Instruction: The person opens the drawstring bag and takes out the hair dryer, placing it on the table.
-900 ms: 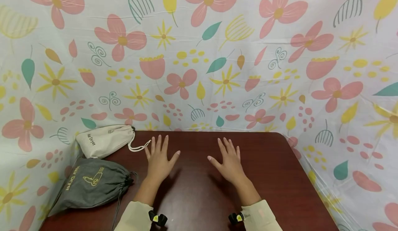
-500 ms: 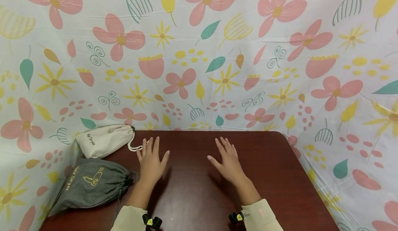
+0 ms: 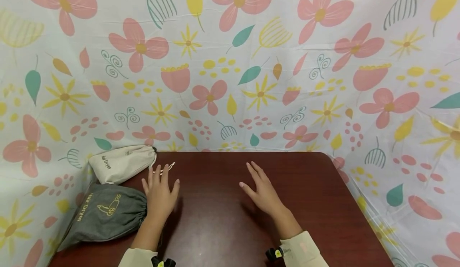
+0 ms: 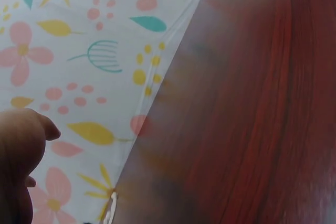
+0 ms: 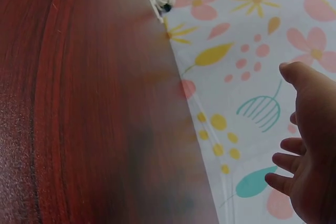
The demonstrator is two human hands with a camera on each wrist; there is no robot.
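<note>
Grey bag: the dark grey bag (image 3: 108, 213) lay on its side at the table's left, its gathered neck pointing right, toward the left hand. Yellow print on it — "Hair Dryer" and a line drawing of a dryer.
White bag: the white bag (image 3: 122, 165) lay just beyond the grey one, at the far left corner, dark "Hair Dryer" lettering near its left end, mouth to the right.
Cord: the white cord (image 3: 169, 169) ran from that mouth onto the table, partly hidden behind the left fingertips.
Left hand: the left hand (image 3: 160, 199) was open, fingers straight and spread, thumb out to the right, gripping nothing. It overlapped the grey bag's neck in the head view — contact could not be told.
Right hand: the right hand (image 3: 264, 195) was also open, thumb apart from the fingers, holding nothing, well apart from both bags. Its shadow fell on the wood to its left.
Wrists: pale sleeves (image 3: 303, 249) on both arms, a black strap (image 3: 274, 254) with a yellow mark at each.
Table: dark red-brown table (image 3: 223, 223), wood-grained, glossy near the front, its far right corner rounded.
Cloth: white cloth (image 3: 230, 39) hung behind and at both sides, printed with pink flowers, yellow blooms and green leaves.
</note>
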